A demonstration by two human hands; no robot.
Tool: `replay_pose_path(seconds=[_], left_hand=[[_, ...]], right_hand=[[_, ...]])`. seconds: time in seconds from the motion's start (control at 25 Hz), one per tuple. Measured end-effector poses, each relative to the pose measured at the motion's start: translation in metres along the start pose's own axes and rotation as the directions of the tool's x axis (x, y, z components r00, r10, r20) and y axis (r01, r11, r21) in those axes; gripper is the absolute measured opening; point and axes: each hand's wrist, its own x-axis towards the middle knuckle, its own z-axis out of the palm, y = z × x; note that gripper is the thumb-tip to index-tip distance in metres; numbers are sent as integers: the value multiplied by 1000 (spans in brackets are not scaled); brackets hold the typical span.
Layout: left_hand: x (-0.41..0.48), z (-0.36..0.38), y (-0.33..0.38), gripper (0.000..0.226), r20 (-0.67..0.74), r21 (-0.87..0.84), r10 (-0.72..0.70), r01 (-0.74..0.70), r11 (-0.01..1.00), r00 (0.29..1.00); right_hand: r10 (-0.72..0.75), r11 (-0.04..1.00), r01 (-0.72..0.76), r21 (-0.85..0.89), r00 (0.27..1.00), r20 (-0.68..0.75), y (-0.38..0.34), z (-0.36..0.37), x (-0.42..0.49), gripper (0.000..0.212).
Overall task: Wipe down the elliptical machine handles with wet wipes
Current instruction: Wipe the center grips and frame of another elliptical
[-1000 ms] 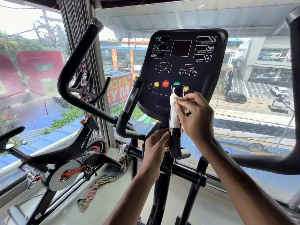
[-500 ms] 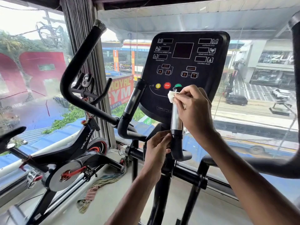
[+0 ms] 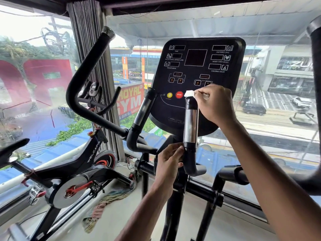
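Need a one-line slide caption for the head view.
Right hand pinches a wet wipe atop the right inner handle; left hand grips its base.

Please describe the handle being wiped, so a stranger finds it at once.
Find the black console. Before its lower edge stand the wanted handle and a leaning silver-sleeved twin to its left. Only the wanted one has a white wipe held on its top by the right hand, with the left hand gripping its base.

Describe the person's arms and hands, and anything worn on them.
Everything in view is bare. The left hand and right hand wear no gloves, and no rings show. The left forearm and right forearm have no sleeve, watch or band as far as the picture's edge. No markings show.
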Motion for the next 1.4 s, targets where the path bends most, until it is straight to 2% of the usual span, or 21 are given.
replay_pose_path(seconds=[0.08, 0.16, 0.24, 0.36, 0.44, 0.52, 0.68, 0.8, 0.92, 1.04, 1.12, 1.24, 1.4], left_hand=[[0, 0, -1, 17, 4, -1, 0, 0, 1000, 1000], [-1, 0, -1, 17, -2, 1, 5, -5, 1000, 1000], [-1, 0, -2, 17, -7, -2, 4, -4, 1000, 1000], [0, -1, -3, 16, -8, -4, 7, -7, 1000, 1000], [1, -2, -4, 17, -3, -6, 11, -11, 1000, 1000], [1, -3, -4, 17, 0, -6, 9, -9, 1000, 1000], [0, -1, -4, 17, -4, -20, 5, -5, 1000, 1000], [0, -2, -2, 17, -5, -19, 12, -12, 1000, 1000], [0, -3, -3, 17, 6, -21, 15, -15, 1000, 1000], [0, -2, 0, 16, 16, -44, 16, -16, 999, 1000], [0, -2, 1, 16, 31, -51, 2, -1, 999, 1000], [1, -6, 6, 19, 60, -74, -55, 60, 995, 997], [6, -10, 10, 38, 59, -135, -133, 140, 981, 989]], right_hand=[[78, 995, -87, 40, 979, 186, 0, -1, 7, 25], [-1, 998, -15, 61, 966, 257, -1, -4, 10, 23], [-97, 994, 85, 69, 976, 193, -2, -5, 6, 22], [-29, 999, 27, 42, 998, 52, -5, 0, -5, 29], [-41, 999, 40, 16, 997, 71, -6, 7, -6, 25], [-58, 996, 49, 70, 989, 136, -5, 5, -3, 22], [-74, 993, 73, 90, 997, 4, 1, -1, -10, 21], [-74, 996, 73, 48, 997, 21, -2, 7, -13, 35], [-188, 978, 188, 88, 982, -12, 1, 5, -13, 22], [-320, 947, 319, -24, 942, -99, 6, 8, -26, 14], [-364, 931, 360, -58, 927, -94, 6, 13, -41, 12], [-404, 914, 403, -46, 915, -11, 8, 14, -62, 8], [-357, 934, 357, 30, 934, 20, 6, 10, -78, 6]])
